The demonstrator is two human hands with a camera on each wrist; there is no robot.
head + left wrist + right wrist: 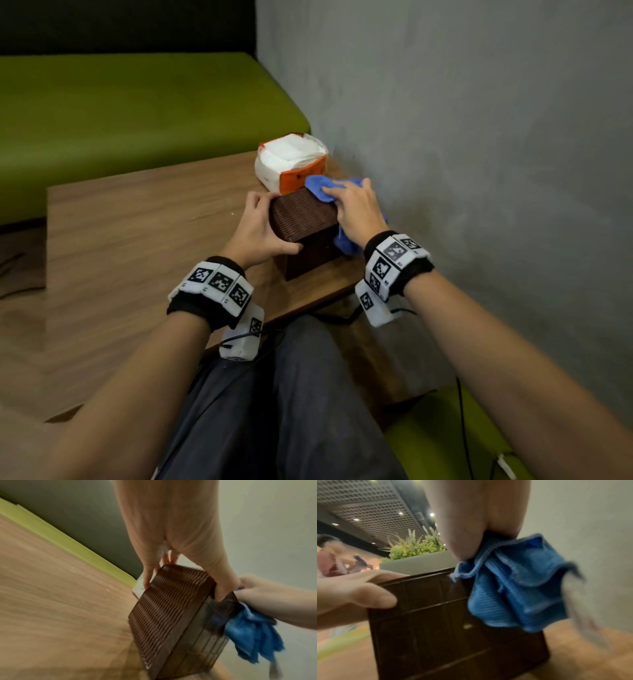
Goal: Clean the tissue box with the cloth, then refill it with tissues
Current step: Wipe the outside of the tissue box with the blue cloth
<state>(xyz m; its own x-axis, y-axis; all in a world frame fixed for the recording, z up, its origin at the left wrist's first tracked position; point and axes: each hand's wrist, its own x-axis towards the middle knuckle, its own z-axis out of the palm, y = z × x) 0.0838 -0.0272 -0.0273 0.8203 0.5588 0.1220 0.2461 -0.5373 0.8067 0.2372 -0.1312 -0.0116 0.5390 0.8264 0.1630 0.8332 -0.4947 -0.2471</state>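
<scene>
Left hand point(261, 229) on box point(303, 215); right hand point(356, 209), cloth point(317, 186)

Dark brown ribbed tissue box point(303, 214), bright blue cloth point(318, 187), white-and-orange tissue pack point(291, 164) (white sheets showing), wood-grain table point(137, 240), olive-green bench point(120, 113).

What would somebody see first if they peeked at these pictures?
Probably the bright blue cloth, which the right hand presses on the far top edge of the dark brown ribbed tissue box. The box stands on end near the wooden table's right edge, with the left hand gripping its left side. Behind it, by the grey wall, sits an open orange and white tissue pack.
</scene>
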